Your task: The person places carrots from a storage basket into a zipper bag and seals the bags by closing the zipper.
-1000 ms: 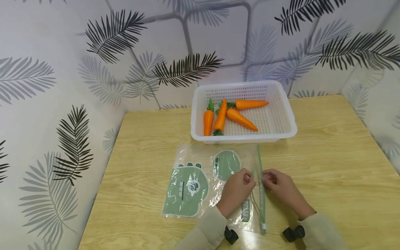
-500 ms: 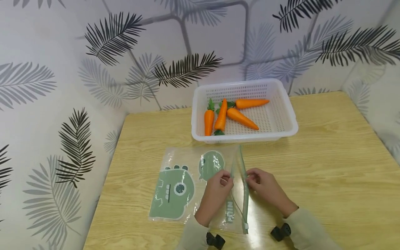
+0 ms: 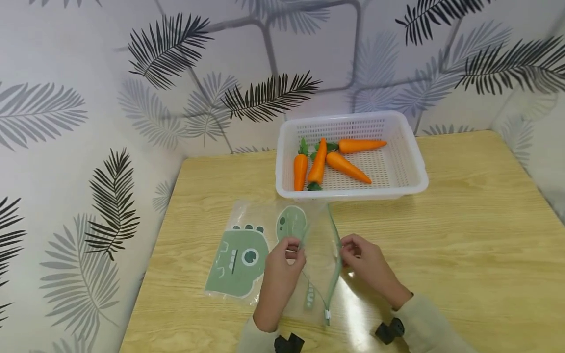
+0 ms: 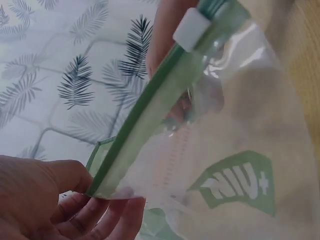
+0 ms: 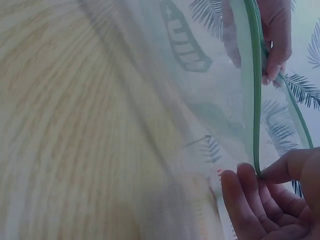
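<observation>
A clear zip bag [image 3: 240, 262] with green dinosaur prints lies on the table, its mouth facing right and spread apart. My left hand [image 3: 282, 274] pinches one green-edged lip of the mouth between thumb and fingers, as the left wrist view also shows. The opposite lip is pinched by my right hand [image 3: 364, 260]; in the right wrist view its thumb and fingertips meet on the green zip strip [image 5: 256, 100]. A white slider [image 4: 192, 29] sits at the near end of the strip. Nothing shows inside the bag.
Behind the bag stands a white plastic basket [image 3: 419, 171] holding several orange carrots [image 3: 348, 167] with green tops. The wooden table [image 3: 476, 220] meets a wall [image 3: 198, 49] patterned with leaves at the back and left.
Both hands and the bag have shifted left. The left hand has drawn its lip away from the right hand's, and the mouth gapes wider. Carrots and basket stay put.
</observation>
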The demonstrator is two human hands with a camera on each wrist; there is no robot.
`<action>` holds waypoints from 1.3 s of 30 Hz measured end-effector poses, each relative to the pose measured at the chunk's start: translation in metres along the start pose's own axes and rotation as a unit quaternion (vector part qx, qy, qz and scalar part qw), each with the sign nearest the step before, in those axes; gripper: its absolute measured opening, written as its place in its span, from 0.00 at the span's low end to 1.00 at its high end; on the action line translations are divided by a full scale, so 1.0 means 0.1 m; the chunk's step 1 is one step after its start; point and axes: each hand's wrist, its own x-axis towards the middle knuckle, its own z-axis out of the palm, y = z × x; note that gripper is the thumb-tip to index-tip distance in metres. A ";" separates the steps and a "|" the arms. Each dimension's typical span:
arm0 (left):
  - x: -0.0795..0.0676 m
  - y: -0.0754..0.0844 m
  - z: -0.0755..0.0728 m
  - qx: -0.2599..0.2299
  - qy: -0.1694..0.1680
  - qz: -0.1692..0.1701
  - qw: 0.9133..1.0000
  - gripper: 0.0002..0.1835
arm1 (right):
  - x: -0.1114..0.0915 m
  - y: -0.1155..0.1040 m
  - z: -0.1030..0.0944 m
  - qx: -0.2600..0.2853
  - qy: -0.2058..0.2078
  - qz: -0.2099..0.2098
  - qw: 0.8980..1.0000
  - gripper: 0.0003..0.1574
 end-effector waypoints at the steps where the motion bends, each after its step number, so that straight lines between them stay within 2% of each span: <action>1: -0.01 0.03 -0.02 0.006 0.011 0.005 1.000 0.05 | 0.00 -0.03 0.00 0.009 0.004 0.004 1.000 0.07; 6: -0.05 0.14 -0.12 0.007 0.057 0.040 0.998 0.04 | 0.01 -0.15 -0.02 0.038 0.022 0.026 0.999 0.07; 10: -0.07 0.21 -0.18 -0.005 0.086 0.061 0.994 0.05 | 0.03 -0.12 -0.02 0.039 0.028 0.029 0.998 0.08; 18: -0.13 0.29 -0.32 -0.049 0.110 0.071 0.990 0.06 | 0.06 -0.01 -0.02 0.045 0.032 0.016 0.998 0.12; 24: -0.13 0.30 -0.46 -0.089 0.103 0.059 0.989 0.07 | 0.05 -0.10 -0.05 0.057 0.031 0.041 0.997 0.11; 29: -0.14 0.33 -0.55 -0.161 0.092 0.060 0.981 0.09 | 0.05 -0.16 -0.09 0.077 0.036 0.049 0.995 0.10; 35: -0.15 0.37 -0.60 -0.224 0.046 0.065 0.971 0.11 | 0.09 0.01 -0.11 0.082 0.049 0.045 0.994 0.11; 39: -0.15 0.37 -0.63 -0.249 0.022 0.073 0.965 0.12 | 0.09 -0.02 -0.14 0.081 0.059 0.044 0.994 0.10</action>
